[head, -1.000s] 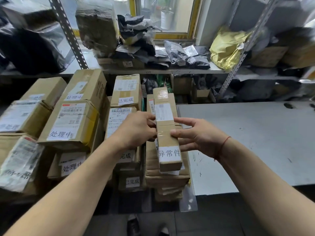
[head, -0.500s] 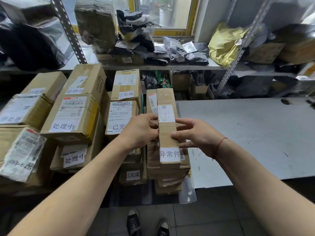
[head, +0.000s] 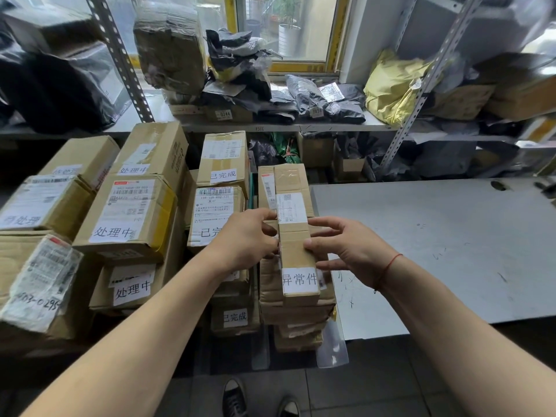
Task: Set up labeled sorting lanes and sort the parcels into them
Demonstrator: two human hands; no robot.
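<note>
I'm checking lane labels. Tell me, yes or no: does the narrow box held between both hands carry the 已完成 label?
No. The narrow box, held by the left hand and right hand, shows a white label reading 异常件.

We see a grey tabletop [head: 436,251] at right, scuffed and pen-marked; behind it, perforated metal shelving uprights [head: 421,94]; a yellow-framed window [head: 288,31] with a potted plant [head: 289,34] outside; below, dark sneakers [head: 234,398] on a tiled floor [head: 376,386]
</note>
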